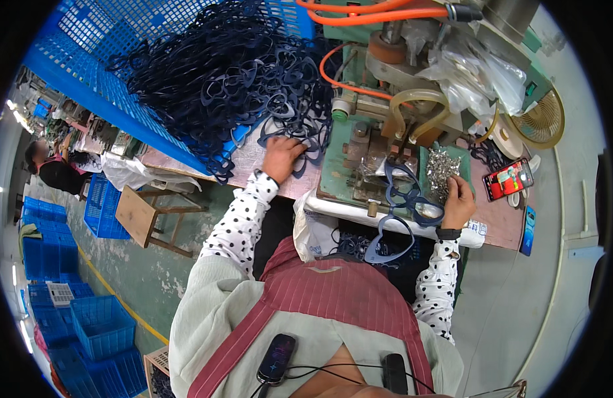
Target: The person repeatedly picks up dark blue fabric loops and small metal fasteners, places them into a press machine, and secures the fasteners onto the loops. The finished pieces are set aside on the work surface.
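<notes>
My left hand (282, 159) rests on the table at the edge of a heap of dark blue plastic eyeglass frames (240, 86), its fingers curled on the rim of one frame (312, 147). Over a green tray (428, 174) of small shiny metal pieces (443, 166), my right hand (460, 202) has thumb and fingertips pinched together; whatever lies between them is too small to make out. Left of that hand, blue eyeglass fronts (390, 253) with large rounded rims hang at the front of a green bench machine (340, 166). Whether they touch the right hand I cannot tell.
A big blue basket (87, 86) holds much of the heap. Orange hoses (379, 13) cross above the machine. A phone (509, 180), another phone (529, 229) and a small fan (539, 119) are on the right. A wooden stool (137, 215), blue crates (104, 325) and another person (58, 172) are at left.
</notes>
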Motion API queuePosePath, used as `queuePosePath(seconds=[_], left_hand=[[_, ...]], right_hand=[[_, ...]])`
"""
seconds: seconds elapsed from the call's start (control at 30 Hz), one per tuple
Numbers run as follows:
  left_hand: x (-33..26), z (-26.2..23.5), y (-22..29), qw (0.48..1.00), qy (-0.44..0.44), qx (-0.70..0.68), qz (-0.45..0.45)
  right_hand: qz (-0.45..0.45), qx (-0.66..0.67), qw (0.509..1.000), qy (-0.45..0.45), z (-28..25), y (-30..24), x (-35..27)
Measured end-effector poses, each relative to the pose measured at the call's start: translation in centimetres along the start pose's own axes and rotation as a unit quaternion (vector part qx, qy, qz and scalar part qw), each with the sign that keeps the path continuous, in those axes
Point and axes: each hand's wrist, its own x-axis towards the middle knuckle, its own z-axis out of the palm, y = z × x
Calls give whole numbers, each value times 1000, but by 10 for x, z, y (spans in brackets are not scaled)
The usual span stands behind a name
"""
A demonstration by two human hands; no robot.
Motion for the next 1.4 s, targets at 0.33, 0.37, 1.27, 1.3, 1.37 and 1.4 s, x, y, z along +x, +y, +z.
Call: queuePosePath(seconds=[0.33, 0.37, 1.27, 1.3, 1.37, 1.4], left_hand=[[43, -97, 63, 912, 139, -285, -260], [45, -99, 73, 934, 166, -249, -196], [115, -165, 163, 815, 205, -524, -138], [114, -164, 163, 824, 200, -512, -137], [99, -155, 171, 904, 251, -342, -46], [97, -153, 169, 921, 256, -267, 127]], right_hand=[[14, 137, 988, -63, 0, -72, 13], [57, 197, 975, -83, 1, -84, 15], [158, 422, 873, -185, 13, -169, 8], [156, 421, 876, -177, 14, -168, 8], [150, 409, 885, -161, 15, -166, 7], [148, 403, 890, -152, 15, -165, 7]])
